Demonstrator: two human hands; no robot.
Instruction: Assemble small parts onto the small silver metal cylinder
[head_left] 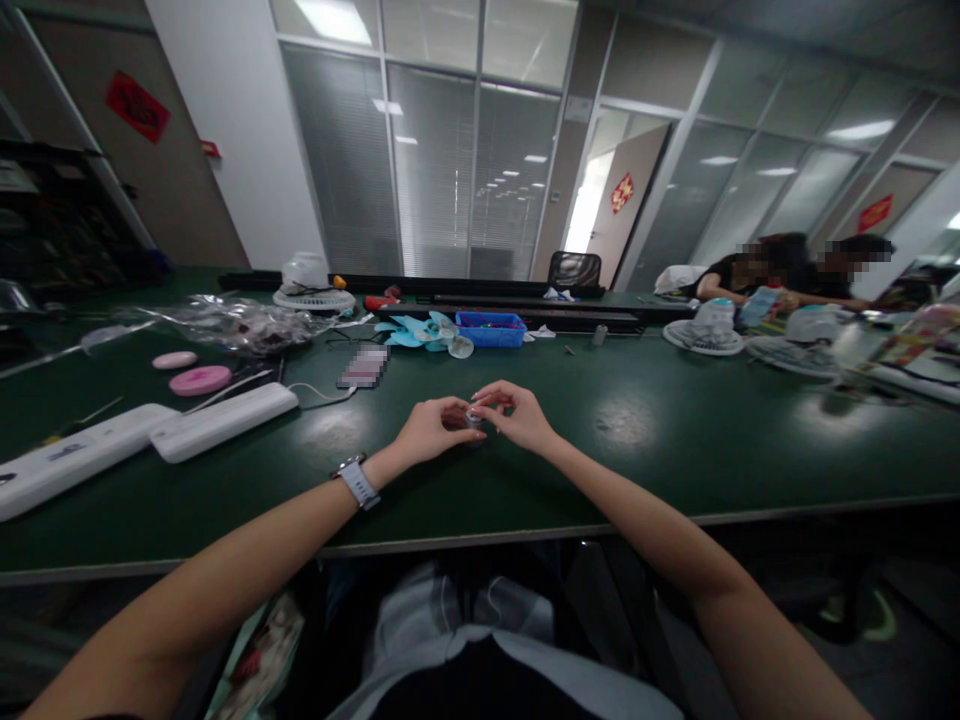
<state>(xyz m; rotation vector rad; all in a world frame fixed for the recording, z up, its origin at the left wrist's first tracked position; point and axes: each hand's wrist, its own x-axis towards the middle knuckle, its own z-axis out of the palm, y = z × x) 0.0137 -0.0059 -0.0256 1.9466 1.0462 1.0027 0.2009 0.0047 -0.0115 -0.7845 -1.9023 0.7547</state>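
A small silvery round part (473,417) sits upright at the middle of the green table, between both hands. Its lower half and exact kind are hard to make out. My left hand (439,428), with a watch on its wrist, curls thumb and fingers around the part's side. From the right, my right hand (516,415) pinches at its top with thumb and forefinger. The fingertips of both hands nearly meet there.
White power strips (225,422), pink discs (199,379) and a phone (364,367) lie left. Behind are blue fan blades (424,331), a blue basket (491,330), clear plastic bags (251,325) and a small metal cylinder (600,335). People sit beyond white fans (705,332) at right.
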